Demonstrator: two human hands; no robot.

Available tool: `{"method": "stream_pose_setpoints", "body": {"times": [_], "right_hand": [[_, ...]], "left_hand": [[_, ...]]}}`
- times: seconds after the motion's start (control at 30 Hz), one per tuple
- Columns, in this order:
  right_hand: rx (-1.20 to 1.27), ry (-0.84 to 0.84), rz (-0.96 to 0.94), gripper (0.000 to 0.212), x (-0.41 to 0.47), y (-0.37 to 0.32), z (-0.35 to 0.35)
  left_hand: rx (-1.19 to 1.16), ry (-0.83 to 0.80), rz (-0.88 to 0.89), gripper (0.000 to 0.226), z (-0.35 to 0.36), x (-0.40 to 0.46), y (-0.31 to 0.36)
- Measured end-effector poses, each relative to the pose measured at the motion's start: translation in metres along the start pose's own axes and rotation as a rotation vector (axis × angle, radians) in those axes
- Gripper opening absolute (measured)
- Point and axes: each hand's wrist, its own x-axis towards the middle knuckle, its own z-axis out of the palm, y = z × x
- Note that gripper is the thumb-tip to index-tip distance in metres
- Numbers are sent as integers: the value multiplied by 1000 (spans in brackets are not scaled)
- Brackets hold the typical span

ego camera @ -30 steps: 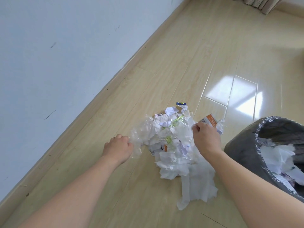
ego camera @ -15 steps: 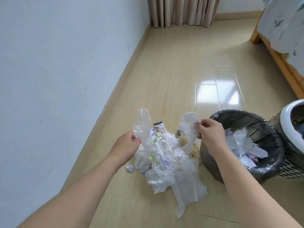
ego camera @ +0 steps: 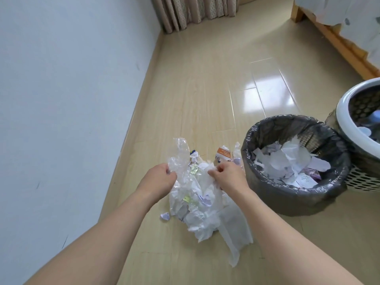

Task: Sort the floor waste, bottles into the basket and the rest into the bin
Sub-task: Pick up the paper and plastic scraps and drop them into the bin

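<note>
A: Item one: left hand point(ego camera: 162, 177). Status?
B: Curled round the clear plastic film point(ego camera: 180, 155) at the left edge of the waste bundle point(ego camera: 197, 194). Gripped there, by the look of it, to gather that side.

A: Item two: right hand point(ego camera: 227, 175).
B: Pinching crumpled white plastic at the bundle's top right. Both sides drawn together above the floor, probably so loose scraps stay wrapped inside for one lift.

A: Item three: bundle contents and position.
B: Paper scraps, tissue, wrappers in thin plastic. Just left of the bin point(ego camera: 294, 194), lower part and a long tissue strip point(ego camera: 234, 239) apparently trailing on the floor. One small scrap point(ego camera: 165, 216) loose beside it. No bottle discernible inside.

A: Item four: receptacles.
B: Bin lined with a dark bag, partly filled with paper. White perforated basket point(ego camera: 347, 112) touching or just beside it, at the right edge; contents blurred.

A: Item five: surface and room.
B: Pale glossy wood-plank floor point(ego camera: 205, 89), window glare near the bin. Blue-white wall point(ego camera: 72, 79) on the left with scuff marks, curtain point(ego camera: 195, 11) in the far corner, wooden bed frame point(ego camera: 339, 44) top right.
</note>
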Motion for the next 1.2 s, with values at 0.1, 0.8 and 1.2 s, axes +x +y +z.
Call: {"method": "stream_pose_setpoints", "body": {"times": [0.1,0.8,1.2], "right_hand": [[16,-115,61,22,-1,0,6],[113,227,-96,28,7,-16,-83],[-605,154,179,34,16,81,-177]], "left_hand": [[1,-12,-21,20,2,1,-8],[-260,-37,213,13,14,12,27],[95,26,556,32,137,38,203]]}}
